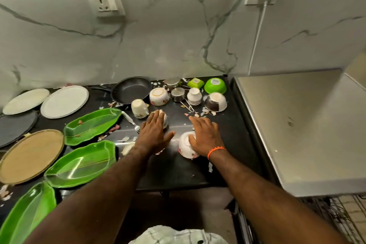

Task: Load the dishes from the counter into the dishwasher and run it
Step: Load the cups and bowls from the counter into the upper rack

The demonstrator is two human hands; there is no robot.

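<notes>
My left hand (153, 132) lies flat with straight fingers, its fingertips on an upturned white floral cup (164, 120). My right hand (206, 136) is spread over a white floral bowl (185, 147) lying upside down on the black counter (178, 172); its thumb touches the bowl. Behind stand more upturned white cups (139, 108), a white floral bowl (159, 96), a dark-lined bowl (215, 102), steel cups (177, 94) and two green bowls (215, 85). A wire dishwasher rack (344, 216) shows at the lower right.
Green leaf-shaped trays (93, 123) and round plates (64, 101) cover the counter's left. A black frying pan (131, 89) sits at the back, a fork (131, 122) beside my left hand. Food scraps litter the counter. A steel-topped unit (297, 125) stands right.
</notes>
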